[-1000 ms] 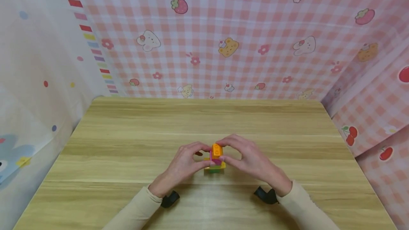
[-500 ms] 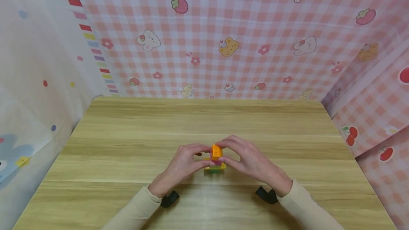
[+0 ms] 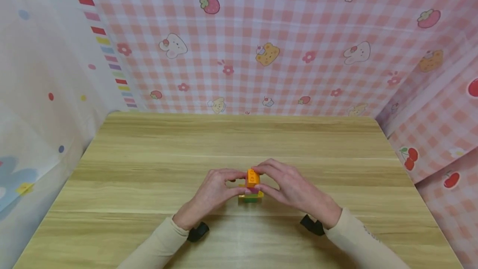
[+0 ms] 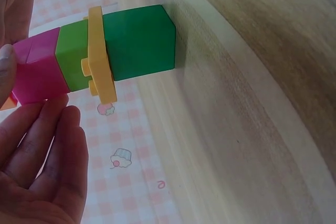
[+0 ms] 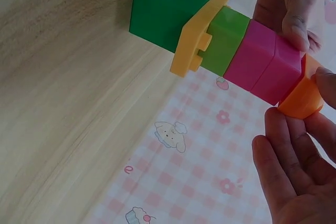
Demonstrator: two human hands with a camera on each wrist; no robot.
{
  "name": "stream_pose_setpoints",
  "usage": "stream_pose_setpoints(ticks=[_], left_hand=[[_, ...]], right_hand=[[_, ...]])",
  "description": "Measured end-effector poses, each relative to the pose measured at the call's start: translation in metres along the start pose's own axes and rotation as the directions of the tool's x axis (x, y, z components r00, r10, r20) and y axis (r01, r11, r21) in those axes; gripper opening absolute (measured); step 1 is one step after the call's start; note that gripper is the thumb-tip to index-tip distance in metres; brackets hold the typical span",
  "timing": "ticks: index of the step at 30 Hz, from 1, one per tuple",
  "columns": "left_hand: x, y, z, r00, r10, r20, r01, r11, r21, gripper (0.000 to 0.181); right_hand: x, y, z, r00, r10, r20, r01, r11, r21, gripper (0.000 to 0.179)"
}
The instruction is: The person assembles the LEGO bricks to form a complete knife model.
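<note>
A tower of toy building blocks stands upright on the table. Its base is a dark green block (image 4: 139, 40), topped by a wider yellow plate (image 5: 197, 38) with studs showing. Above that come a light green block (image 5: 226, 38) and magenta blocks (image 5: 262, 59). An orange block (image 3: 252, 178) with two studs sits at the top, right against the magenta. My left hand (image 3: 213, 187) pinches the magenta part between thumb and fingers. From the other side, my right hand (image 3: 295, 184) holds the orange block by thumb and fingertips.
The wood-grain table (image 3: 149, 148) reaches back to a pink checked cloth (image 3: 239, 45) hung behind it. A pale dotted cloth (image 3: 41, 107) hangs along the left side. Black pieces show at the left wrist (image 3: 198, 232) and right wrist (image 3: 312, 225).
The orange block has shifted slightly left and down, and less magenta shows beside it. Both hands keep their grips with only slight movement.
</note>
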State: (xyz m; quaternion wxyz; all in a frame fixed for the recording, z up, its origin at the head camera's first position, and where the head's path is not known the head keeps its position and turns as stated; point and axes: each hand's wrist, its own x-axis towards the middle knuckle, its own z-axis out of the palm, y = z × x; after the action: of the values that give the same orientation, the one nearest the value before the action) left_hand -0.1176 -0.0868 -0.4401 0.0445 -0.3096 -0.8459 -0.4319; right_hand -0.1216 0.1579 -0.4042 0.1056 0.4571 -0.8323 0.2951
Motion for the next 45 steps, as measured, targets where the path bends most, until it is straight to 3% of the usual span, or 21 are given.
stream_pose_setpoints(ticks=[15,32,36,45], left_hand=[[0.000,0.002,-0.003,1.000,0.002,0.007,-0.002,1.000,-0.002,0.032],[0.000,0.004,-0.001,1.000,0.015,0.024,-0.015,1.000,-0.006,0.030],[0.001,0.004,-0.001,1.000,0.000,0.028,0.000,1.000,-0.009,0.029],[-0.002,0.006,-0.002,0.993,-0.099,0.060,0.101,0.995,-0.028,0.033]], right_hand=[[0.002,-0.002,0.000,1.000,-0.009,0.019,0.009,1.000,-0.023,0.035],[-0.008,0.004,0.010,0.998,-0.043,-0.049,0.043,0.999,0.000,0.038],[-0.010,0.005,0.012,0.997,-0.041,-0.066,0.040,0.999,-0.010,0.039],[-0.012,0.005,0.019,0.996,-0.005,-0.090,0.006,1.000,0.003,0.046]])
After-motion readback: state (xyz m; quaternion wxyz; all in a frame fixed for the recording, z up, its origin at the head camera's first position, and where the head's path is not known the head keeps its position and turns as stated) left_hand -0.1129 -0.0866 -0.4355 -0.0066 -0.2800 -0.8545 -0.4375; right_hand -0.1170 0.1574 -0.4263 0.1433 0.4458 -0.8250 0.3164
